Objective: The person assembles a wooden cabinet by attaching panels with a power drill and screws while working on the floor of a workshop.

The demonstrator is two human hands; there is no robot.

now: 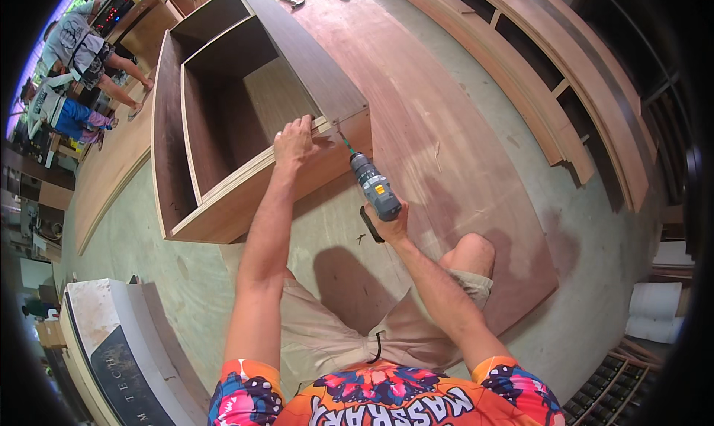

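Observation:
My right hand (393, 224) is wrapped round the grip of a grey cordless drill (375, 191). A bit with a green section (346, 142) runs from its chuck up to the near right corner of a wooden cabinet (312, 160). Whether the tip has entered the wood is too small to tell. My left hand (294, 141) grips the cabinet's front edge just left of that corner, fingers over the rim and thumb side toward the bit. The cabinet lies on its side with dark open compartments and a brown outer panel (312, 50).
A large plywood sheet (454, 166) lies on the concrete floor at the right, under my knee. Two tools (293, 2) rest on it farther off. Long wooden frames (520, 47) lie far right. A white box (111, 344) stands at lower left. Two people (82, 50) are at far left.

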